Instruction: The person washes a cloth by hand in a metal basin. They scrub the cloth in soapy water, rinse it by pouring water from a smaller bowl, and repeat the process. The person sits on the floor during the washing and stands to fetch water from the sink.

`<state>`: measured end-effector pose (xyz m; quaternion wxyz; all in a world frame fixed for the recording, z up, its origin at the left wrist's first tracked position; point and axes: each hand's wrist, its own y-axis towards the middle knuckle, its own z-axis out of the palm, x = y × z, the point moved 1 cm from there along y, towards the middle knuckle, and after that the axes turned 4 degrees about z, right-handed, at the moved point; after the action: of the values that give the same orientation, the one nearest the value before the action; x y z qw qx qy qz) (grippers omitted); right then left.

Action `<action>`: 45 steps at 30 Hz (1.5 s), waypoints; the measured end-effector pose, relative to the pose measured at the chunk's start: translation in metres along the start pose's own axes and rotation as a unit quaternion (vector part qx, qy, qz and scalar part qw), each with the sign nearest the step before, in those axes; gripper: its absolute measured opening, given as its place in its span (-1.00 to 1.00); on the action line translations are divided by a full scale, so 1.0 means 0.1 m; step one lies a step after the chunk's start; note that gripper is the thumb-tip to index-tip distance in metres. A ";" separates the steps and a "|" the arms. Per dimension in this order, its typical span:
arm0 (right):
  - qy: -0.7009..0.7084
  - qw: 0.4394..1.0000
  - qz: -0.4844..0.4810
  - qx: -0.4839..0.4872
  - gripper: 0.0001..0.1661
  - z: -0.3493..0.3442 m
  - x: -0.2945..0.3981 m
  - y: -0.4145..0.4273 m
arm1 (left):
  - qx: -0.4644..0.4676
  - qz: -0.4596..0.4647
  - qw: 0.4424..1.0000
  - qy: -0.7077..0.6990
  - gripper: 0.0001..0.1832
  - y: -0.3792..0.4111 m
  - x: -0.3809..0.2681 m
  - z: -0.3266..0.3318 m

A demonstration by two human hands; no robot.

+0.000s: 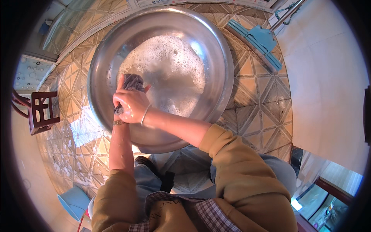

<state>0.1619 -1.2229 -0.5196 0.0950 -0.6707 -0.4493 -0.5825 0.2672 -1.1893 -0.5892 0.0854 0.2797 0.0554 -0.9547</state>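
Note:
A large round metal basin [213, 95] stands on the tiled floor in front of me, with foamy, cloudy water [174, 55] in its bottom. Over the left part of the basin, a wet dark grey cloth [133, 81] is bunched between my hands. My right hand [134, 105], with a bangle at its wrist, grips the cloth from above. My left hand [118, 97] is mostly hidden behind the right one, one finger pointing up beside the cloth; it also holds the cloth. A bit of the cloth sticks out at the lower left of the hands.
A light blue squeegee-type mop head [261, 40] lies on the floor right of the basin. A dark red wooden stool [45, 111] stands far left, and a light blue bucket [74, 204] lower left. Suds and wet patches spot the left floor. A white surface borders the right.

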 end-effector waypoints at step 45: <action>-0.182 0.946 0.040 0.267 -0.29 -1.30 0.48 1.40 | -0.037 0.022 0.989 0.143 -0.19 0.13 0.24 0.70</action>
<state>0.1674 -1.3651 -0.3827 0.2102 -0.7327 -0.5707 -0.3055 0.2131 -1.2155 -0.5439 0.1079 0.4110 0.0965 -0.9001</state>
